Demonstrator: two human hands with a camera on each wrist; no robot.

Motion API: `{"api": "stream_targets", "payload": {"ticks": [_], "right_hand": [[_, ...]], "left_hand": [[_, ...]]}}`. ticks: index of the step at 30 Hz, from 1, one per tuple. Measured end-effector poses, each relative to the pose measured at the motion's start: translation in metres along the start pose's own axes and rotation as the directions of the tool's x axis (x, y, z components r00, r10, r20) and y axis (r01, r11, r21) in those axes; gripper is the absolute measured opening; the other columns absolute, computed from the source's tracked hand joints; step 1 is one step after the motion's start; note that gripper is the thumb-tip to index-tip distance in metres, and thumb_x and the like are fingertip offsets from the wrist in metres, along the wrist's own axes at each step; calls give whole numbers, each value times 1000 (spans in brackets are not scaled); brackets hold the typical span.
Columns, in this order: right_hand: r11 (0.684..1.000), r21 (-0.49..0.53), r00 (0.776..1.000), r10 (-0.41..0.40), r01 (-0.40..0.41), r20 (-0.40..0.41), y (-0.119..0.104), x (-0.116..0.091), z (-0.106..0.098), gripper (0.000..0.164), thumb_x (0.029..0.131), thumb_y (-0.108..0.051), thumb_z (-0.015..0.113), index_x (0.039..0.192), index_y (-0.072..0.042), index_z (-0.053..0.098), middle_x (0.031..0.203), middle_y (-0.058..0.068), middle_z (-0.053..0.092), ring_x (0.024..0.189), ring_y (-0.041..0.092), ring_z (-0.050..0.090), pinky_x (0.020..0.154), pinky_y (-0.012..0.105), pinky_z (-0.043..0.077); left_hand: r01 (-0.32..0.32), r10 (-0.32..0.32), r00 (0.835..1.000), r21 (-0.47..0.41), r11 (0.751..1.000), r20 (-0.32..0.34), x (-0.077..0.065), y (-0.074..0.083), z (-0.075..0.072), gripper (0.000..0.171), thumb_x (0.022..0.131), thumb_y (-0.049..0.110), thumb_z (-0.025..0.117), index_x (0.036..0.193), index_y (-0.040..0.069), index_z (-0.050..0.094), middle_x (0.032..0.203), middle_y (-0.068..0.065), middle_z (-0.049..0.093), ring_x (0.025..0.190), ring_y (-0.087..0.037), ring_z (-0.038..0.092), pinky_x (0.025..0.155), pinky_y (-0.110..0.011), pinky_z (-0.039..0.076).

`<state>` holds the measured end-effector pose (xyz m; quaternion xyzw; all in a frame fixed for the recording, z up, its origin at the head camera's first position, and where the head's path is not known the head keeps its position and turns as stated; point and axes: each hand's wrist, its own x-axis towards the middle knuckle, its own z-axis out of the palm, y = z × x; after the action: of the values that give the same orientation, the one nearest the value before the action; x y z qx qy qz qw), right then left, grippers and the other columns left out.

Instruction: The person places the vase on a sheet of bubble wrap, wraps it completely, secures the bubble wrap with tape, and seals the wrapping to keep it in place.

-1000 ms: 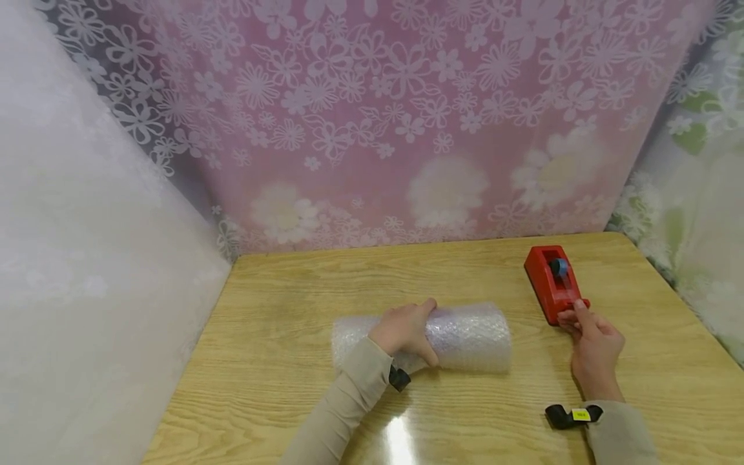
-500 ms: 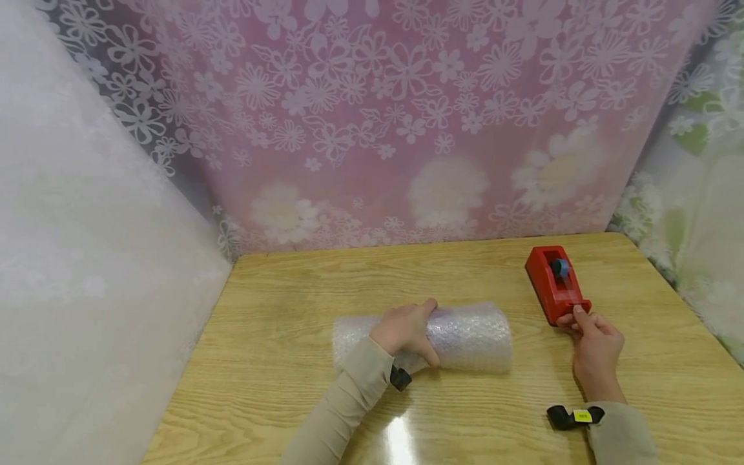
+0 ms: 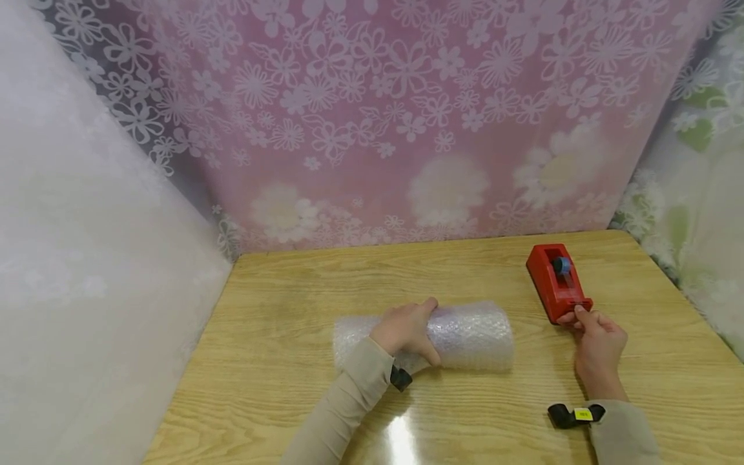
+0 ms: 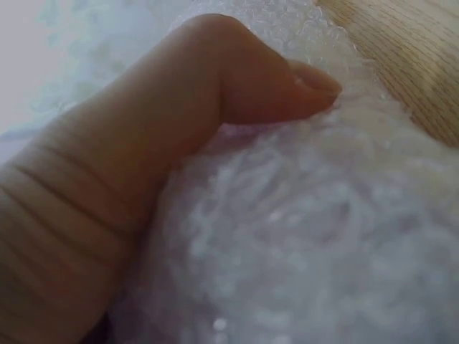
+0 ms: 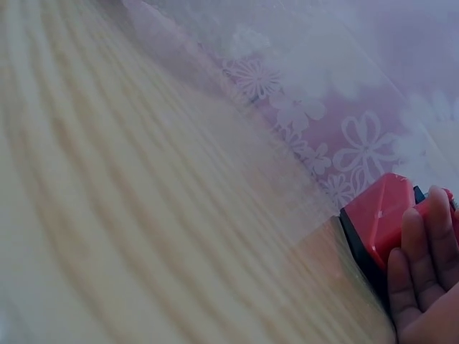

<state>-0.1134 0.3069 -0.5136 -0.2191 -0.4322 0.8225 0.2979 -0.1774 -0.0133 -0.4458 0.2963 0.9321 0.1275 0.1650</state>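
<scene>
A roll of clear bubble wrap (image 3: 473, 336) lies sideways on the wooden table. My left hand (image 3: 403, 332) grips it from above, left of its middle; in the left wrist view the bent thumb (image 4: 265, 89) presses into the bubbles. To the right stands a red tape dispenser (image 3: 549, 281) with a small tape roll (image 3: 561, 265) in it. At its front cutter end, my right hand (image 3: 600, 349) pinches the end of the clear tape between thumb and fingers; the tape end itself is mostly hidden. In the right wrist view, several fingers (image 5: 419, 247) lie against the dispenser's front.
The wood-grain table (image 3: 279, 387) ends at a pink flowered backdrop (image 3: 372, 161). A pale cloth wall (image 3: 104, 271) borders the left side and a green-white flowered one (image 3: 692, 213) the right. Light glares near the table's front.
My right thumb has slid slightly down at the dispenser's cutter end. The dispenser has shifted a little to the right. My left hand keeps its grip on the bubble wrap.
</scene>
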Motion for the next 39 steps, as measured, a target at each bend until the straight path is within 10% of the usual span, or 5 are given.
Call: {"api": "stream_targets", "payload": {"ticks": [10, 20, 26, 34, 39], "right_hand": [[971, -238, 996, -37, 17, -79, 7, 3, 1, 33, 88, 11, 49, 55, 10, 51, 50, 8, 59, 51, 15, 62, 52, 19, 48], [990, 143, 986, -42, 19, 161, -1, -19, 2, 21, 97, -2, 60, 82, 13, 59, 77, 19, 69, 68, 27, 68, 68, 31, 58], [961, -108, 821, -155, 254, 550, -21, -50, 35, 26, 103, -4, 48, 113, 20, 53, 114, 17, 71, 101, 24, 68, 89, 29, 53], [900, -186, 609, -105, 395, 787, -35, -76, 71, 23, 96, 10, 50, 119, 14, 49, 147, 21, 47, 136, 24, 45, 102, 26, 41], [689, -304, 454, -41, 658, 890, -30, -92, 82, 62, 83, 8, 71, 139, -3, 46, 160, 13, 27, 148, 23, 22, 112, 50, 27]], "left_hand": [[17, -17, 1000, 0, 1000, 4, -2, 2, 2, 102, 57, 50, 93, 141, 21, 45, 122, 0, 65, 104, -16, 63, 88, -39, 50], [-2, 2, 1000, -2, 1000, 4, -2, 2, -2, 98, 57, 48, 93, 138, 21, 46, 115, 0, 66, 96, -14, 63, 81, -35, 52], [-13, 14, 999, -39, 999, 30, 0, 1, -3, 94, 58, 44, 94, 136, 21, 48, 118, -1, 66, 100, -15, 64, 81, -34, 52], [-9, 11, 999, -51, 999, 36, 4, -1, -2, 90, 57, 41, 94, 133, 21, 50, 115, 0, 66, 97, -14, 63, 77, -34, 52], [5, -2, 999, -48, 999, 47, 3, -1, -3, 93, 57, 41, 94, 135, 21, 49, 116, -1, 66, 98, -15, 63, 78, -34, 52]]}}
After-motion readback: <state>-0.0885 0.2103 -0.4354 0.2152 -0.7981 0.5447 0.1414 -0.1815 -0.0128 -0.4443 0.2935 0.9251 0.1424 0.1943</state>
